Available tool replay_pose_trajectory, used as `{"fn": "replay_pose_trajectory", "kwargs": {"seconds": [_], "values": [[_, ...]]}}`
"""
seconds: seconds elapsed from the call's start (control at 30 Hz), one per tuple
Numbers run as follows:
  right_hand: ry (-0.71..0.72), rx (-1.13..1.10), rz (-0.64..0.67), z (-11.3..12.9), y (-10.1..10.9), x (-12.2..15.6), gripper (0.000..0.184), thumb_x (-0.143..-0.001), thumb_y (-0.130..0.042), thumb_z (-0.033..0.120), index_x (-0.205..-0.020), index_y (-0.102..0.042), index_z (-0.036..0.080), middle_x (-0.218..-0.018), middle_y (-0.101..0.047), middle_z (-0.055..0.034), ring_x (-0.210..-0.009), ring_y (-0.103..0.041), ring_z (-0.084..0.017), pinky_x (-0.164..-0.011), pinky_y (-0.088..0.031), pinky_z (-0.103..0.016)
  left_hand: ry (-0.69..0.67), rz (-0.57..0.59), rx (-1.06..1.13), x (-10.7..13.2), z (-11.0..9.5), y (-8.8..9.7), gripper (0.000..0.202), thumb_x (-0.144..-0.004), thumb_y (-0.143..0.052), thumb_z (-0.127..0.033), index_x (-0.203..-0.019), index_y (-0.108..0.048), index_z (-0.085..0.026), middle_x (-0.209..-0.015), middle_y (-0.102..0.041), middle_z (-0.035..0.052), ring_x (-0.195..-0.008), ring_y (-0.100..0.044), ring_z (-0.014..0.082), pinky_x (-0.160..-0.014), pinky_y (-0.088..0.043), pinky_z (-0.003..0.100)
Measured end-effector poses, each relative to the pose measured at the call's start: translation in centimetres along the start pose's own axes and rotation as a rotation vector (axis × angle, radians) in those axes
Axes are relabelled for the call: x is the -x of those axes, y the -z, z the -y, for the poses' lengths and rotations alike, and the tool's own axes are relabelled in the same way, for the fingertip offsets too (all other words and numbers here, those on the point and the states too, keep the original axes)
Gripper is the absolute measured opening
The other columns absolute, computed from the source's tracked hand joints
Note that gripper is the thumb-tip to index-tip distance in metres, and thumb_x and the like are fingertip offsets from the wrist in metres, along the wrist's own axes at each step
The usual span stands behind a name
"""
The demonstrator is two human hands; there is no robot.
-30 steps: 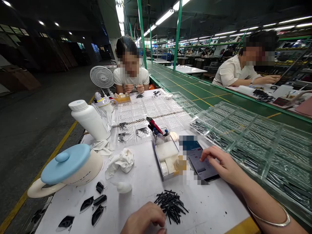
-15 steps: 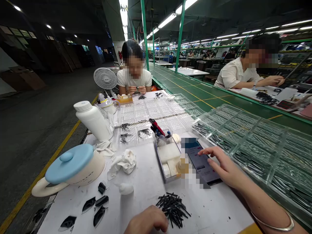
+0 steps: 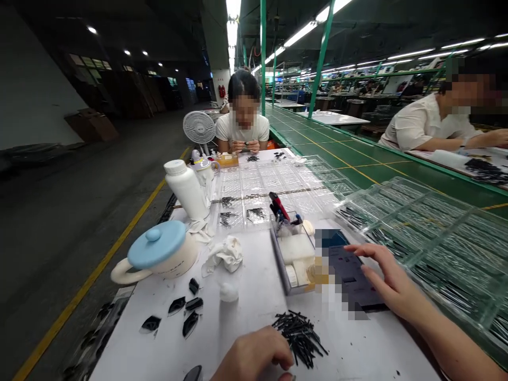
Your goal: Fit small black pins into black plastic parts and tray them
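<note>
My right hand (image 3: pixel 391 280) reaches over a phone (image 3: pixel 349 272) lying on the white table, its fingers stretched out and holding nothing. The index fingertip is at the lit screen; whether it touches cannot be told. At the lower edge, my left hand (image 3: pixel 257 352) rests by a pile of thin black sticks (image 3: pixel 301 333). Its fingers are bent, with the thumb a little apart and nothing visible between them. The fingertips are at the pile's left side. Left of this hand lie several dark curved pieces with clear edges (image 3: pixel 190 323). Another dark piece (image 3: pixel 193 373) is partly cut off below.
A clear box (image 3: pixel 286 275) with bottles and pens stands mid-table. Left are a blue-lidded mug (image 3: pixel 174 259), a white bottle (image 3: pixel 184 188) and crumpled tissue (image 3: pixel 226 254). Compartment trays (image 3: pixel 420 227) lie right. A co-worker (image 3: pixel 243 129) sits opposite; another person (image 3: pixel 416 121) sits across the green conveyor (image 3: pixel 341 153).
My view has turned left, so everything sits further right in the picture. The phone's screen looks darker and its content differs. Both hands stay at nearly the same places.
</note>
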State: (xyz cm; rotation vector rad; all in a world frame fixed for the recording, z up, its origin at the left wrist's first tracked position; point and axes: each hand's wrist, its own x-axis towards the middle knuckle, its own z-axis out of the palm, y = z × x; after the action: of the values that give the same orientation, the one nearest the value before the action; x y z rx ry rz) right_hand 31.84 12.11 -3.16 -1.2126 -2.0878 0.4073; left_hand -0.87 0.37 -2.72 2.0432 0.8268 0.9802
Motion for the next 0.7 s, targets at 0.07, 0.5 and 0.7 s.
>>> {"fn": "replay_pose_trajectory", "kwargs": {"seconds": [0.07,0.5,0.7], "values": [[0.009,0.002,-0.013,-0.4,0.1,0.1,0.021,-0.093,-0.041,0.032,-0.113,-0.047,0.030,-0.122,-0.057,-0.0061,-0.116,-0.048,-0.029,-0.095,-0.039,-0.051,0.017,-0.010,-0.017,0.1,-0.6,-0.2,0.014,-0.077,-0.055,-0.008,-0.088,-0.058,-0.017,-0.080,-0.070,0.0083,-0.074,-0.067,0.0172,-0.069,-0.056,0.025],[-0.120,0.070,-0.064,-0.5,0.8,0.5,0.024,-0.079,-0.047,0.023,-0.100,-0.058,0.025,-0.104,-0.065,-0.0110,-0.089,-0.059,-0.027,-0.081,-0.044,-0.044,-0.044,-0.098,-0.215,-0.3,-1.7,-1.3,0.010,-0.082,-0.053,-0.018,-0.086,-0.060,-0.013,-0.077,-0.067,0.0073,-0.069,-0.064,0.0160,-0.065,-0.054,0.026],[-0.141,0.084,-0.088,0.5,0.6,0.5,0.021,-0.083,-0.046,0.011,-0.098,-0.058,0.020,-0.103,-0.067,-0.0104,-0.083,-0.059,-0.020,-0.075,-0.044,-0.035,-0.083,-0.089,-0.299,-0.6,-1.5,-1.5,0.010,-0.085,-0.054,-0.019,-0.088,-0.061,-0.012,-0.080,-0.068,0.0067,-0.071,-0.064,0.0146,-0.068,-0.055,0.025]]}}
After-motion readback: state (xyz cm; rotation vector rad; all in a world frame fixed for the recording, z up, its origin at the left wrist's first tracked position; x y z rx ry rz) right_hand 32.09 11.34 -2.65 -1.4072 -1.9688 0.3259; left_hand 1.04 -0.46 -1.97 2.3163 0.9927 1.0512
